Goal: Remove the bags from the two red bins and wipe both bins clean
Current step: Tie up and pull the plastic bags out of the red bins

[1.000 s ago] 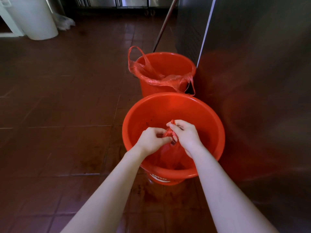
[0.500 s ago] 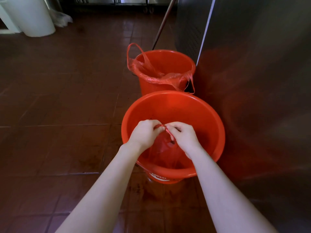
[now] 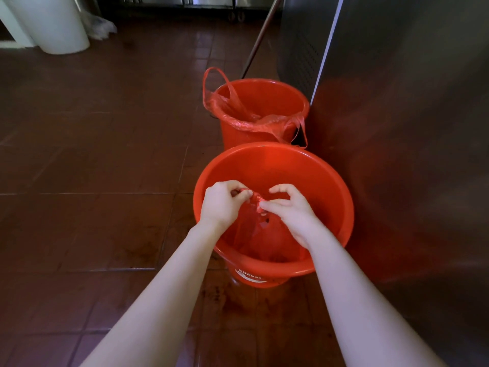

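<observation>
Two red bins stand on the brown tile floor. Over the near red bin (image 3: 328, 181), my left hand (image 3: 221, 203) and my right hand (image 3: 289, 211) pinch the twisted handles of a red plastic bag (image 3: 260, 239). The bag's body hangs inside that bin, below my fingers. Behind it, the far red bin (image 3: 267, 99) has its own red bag (image 3: 254, 120) draped over the rim, with one handle loop standing up at the left and another hanging down at the right.
A tall stainless steel cabinet (image 3: 397, 115) rises directly right of both bins. A broom or mop handle (image 3: 260, 38) leans behind the far bin. A white cylindrical container (image 3: 53, 25) stands at the far left. Stains mark the floor tiles around the near bin.
My hands have drawn slightly apart while working the bag's handles. The view has shifted down a little; both bins stay in place.
</observation>
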Available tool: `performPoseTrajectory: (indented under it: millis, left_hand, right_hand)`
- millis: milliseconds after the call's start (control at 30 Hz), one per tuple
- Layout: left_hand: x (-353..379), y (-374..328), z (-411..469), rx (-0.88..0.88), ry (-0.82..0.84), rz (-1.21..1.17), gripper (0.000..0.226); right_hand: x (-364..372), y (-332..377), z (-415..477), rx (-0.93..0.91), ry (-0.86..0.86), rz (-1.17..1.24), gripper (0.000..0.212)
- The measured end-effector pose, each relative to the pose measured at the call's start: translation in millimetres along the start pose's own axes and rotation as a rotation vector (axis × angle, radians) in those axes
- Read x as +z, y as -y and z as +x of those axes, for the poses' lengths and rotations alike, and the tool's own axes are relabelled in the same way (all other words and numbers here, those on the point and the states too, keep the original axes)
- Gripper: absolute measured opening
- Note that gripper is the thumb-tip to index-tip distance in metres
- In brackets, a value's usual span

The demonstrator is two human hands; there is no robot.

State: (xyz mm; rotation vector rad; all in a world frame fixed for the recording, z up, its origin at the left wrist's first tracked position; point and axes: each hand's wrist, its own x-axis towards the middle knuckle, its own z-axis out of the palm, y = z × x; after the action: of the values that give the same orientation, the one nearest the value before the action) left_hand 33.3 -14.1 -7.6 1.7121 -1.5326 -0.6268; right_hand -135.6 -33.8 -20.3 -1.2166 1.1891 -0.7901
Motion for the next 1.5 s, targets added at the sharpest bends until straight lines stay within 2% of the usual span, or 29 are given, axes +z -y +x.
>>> performPoseTrajectory:
  millis: [100,133,300,400,467,533,700,800,867,933,1033,1133,1200,1267,1333,1367,1433,1500]
  left_hand:
    - [3.0,0.4,-0.8,-0.058,-0.053,0.0,0.008]
    - [3.4,-0.4,-0.6,-0.063,-0.063,-0.003,0.008]
    - [6.4,-3.6,-0.3,-0.118,-0.052,-0.088,0.008]
    - [3.9,-3.9,0.6,-0.169,-0.083,-0.122,0.01]
    - [-1.7,-2.3,2.8,-0.204,-0.136,-0.079,0.013]
    - [-10.4,0.4,4.5,-0.208,-0.171,0.028,0.015]
    - [-26.5,8.8,5.5,-0.277,-0.253,0.161,0.011]
    - [-28.0,3.6,8.8,-0.194,-0.252,0.132,0.01]
    - [-26.9,-1.0,11.7,-0.188,-0.179,-0.08,0.013]
    - [-25.6,-8.5,11.5,-0.271,-0.078,-0.494,0.015]
    - [-20.5,-16.8,10.5,-0.338,-0.009,-0.959,0.019]
    - [-21.6,-19.8,10.7,-0.397,-0.008,-1.194,0.024]
    - [-29.7,-20.5,12.3,-0.341,0.027,-1.083,0.023]
    - [-41.1,-20.1,13.7,-0.129,0.063,-0.672,0.02]
    - [-48.9,-22.0,16.9,0.132,0.071,-0.244,0.017]
    - [-50.3,-23.7,18.0,0.241,0.064,-0.105,0.016]
    - [-49.1,-25.5,19.0,0.42,0.049,0.074,0.014]
    - [-43.7,-22.0,19.1,0.521,0.08,0.191,0.011]
  right_hand:
    - [-0.1,0.4,-2.6,-0.003,0.128,0.025,0.039]
    - [1.3,0.4,-3.3,-0.029,0.101,-0.014,0.038]
    - [8.5,2.9,1.5,-0.2,-0.256,-0.218,0.023]
    - [11.9,0.6,4.8,-0.255,-0.323,-0.28,0.022]
    - [11.4,-3.3,6.1,-0.219,-0.313,-0.272,0.013]
    - [4.2,-7.0,7.8,-0.126,-0.338,-0.239,0.008]
    - [-11.8,-9.1,6.0,0.007,-0.491,-0.076,0.021]
    - [-6.1,7.8,8.0,0.023,-0.459,0.181,0.01]
    - [-1.8,23.3,7.4,0.013,-0.291,0.366,0.01]
    - [6.3,33.9,4.7,0.001,-0.158,0.429,0.013]
    - [22.5,42.5,2.2,-0.021,-0.105,0.522,0.018]
    - [23.3,55.5,4.0,-0.067,-0.078,0.665,0.02]
    - [17.2,67.1,6.1,-0.115,-0.028,0.649,0.018]
    - [10.4,76.5,7.6,-0.185,0.032,0.473,0.018]
    - [2.9,81.5,8.3,-0.249,0.059,0.168,0.019]
    - [-0.6,82.2,8.9,-0.264,0.064,0.027,0.02]
    - [-7.6,80.1,11.9,-0.268,0.051,-0.156,0.022]
    - [-14.3,72.4,15.7,-0.262,0.013,-0.294,0.024]
